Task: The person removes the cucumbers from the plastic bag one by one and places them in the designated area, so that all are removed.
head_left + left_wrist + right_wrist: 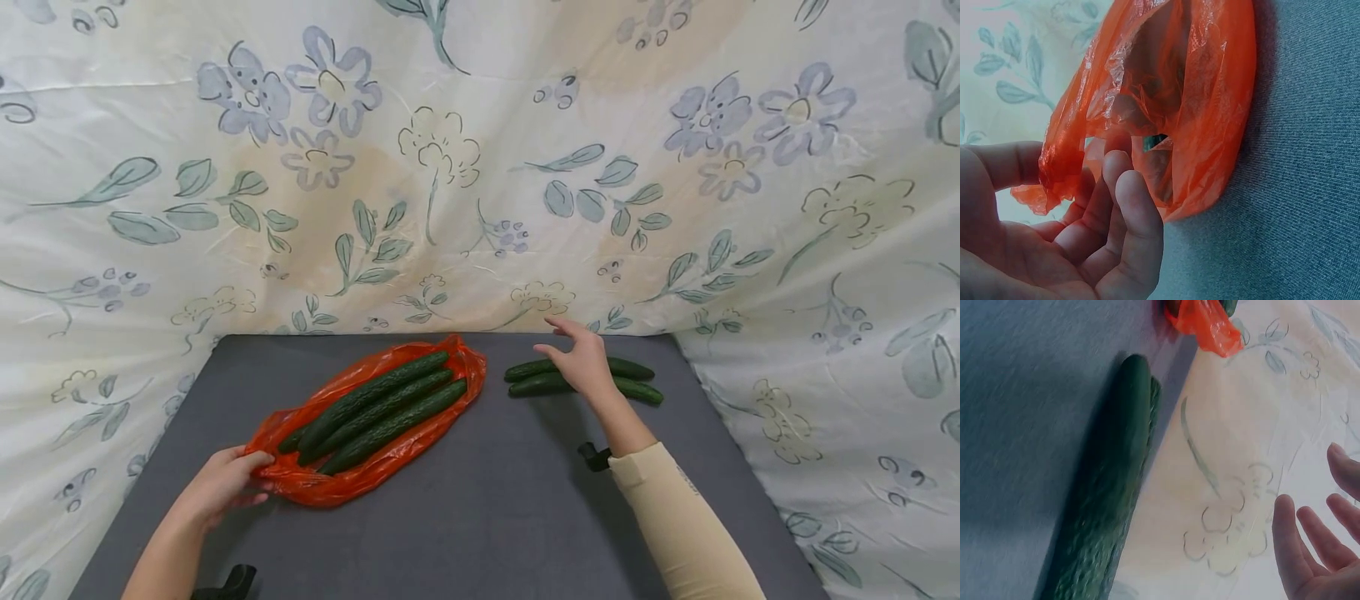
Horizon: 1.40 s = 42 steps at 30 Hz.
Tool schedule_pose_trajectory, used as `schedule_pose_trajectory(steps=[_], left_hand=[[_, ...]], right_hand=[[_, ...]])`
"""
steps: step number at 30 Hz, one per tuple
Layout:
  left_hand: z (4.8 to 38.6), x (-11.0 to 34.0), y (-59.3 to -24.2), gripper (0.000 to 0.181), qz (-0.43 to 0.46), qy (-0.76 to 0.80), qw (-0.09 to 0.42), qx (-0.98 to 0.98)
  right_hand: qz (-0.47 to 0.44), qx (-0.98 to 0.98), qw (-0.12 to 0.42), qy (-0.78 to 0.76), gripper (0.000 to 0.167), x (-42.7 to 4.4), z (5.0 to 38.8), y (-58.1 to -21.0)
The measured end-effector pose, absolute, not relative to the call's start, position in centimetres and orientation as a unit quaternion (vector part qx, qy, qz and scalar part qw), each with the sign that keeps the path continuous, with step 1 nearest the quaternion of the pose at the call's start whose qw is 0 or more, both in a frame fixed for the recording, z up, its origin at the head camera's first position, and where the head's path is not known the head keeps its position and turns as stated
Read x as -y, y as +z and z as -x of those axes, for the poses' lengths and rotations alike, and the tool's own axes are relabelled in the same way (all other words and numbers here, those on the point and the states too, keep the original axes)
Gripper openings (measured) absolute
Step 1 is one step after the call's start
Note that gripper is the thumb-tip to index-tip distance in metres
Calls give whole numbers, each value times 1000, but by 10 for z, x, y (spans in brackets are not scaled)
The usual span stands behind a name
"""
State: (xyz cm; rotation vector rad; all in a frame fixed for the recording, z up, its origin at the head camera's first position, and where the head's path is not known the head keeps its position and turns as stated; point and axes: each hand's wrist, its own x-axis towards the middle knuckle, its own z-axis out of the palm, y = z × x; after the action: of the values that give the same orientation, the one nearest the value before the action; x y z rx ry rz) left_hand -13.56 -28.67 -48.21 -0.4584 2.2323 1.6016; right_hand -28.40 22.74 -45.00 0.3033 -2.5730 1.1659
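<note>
Bag (322, 490) — cucumbers (372, 405) inside; left hand (223, 482) pinching its edge; right hand (585, 362) spread, empty.

A grey, fabric-textured bench (480, 517) spreads across the lower part of the head view. Pale floral cloth (495, 200) hangs behind it and along both sides, printed with bluish-purple blossoms, yellowish flowers and grey-green leaf sprigs.
</note>
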Motion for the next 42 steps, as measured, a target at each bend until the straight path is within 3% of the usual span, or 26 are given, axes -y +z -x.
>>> schedule_pose_trajectory(steps=[12, 34, 42], left_hand=[[139, 287, -483, 50, 164, 567, 179, -787], [137, 301, -482, 49, 152, 557, 184, -795], [132, 301, -483, 50, 153, 560, 194, -791]], right_hand=[[-149, 891, 122, 410, 56, -190, 292, -455], [-215, 882, 68, 414, 61, -95, 274, -454], [-241, 867, 19, 436, 63, -65, 273, -467]])
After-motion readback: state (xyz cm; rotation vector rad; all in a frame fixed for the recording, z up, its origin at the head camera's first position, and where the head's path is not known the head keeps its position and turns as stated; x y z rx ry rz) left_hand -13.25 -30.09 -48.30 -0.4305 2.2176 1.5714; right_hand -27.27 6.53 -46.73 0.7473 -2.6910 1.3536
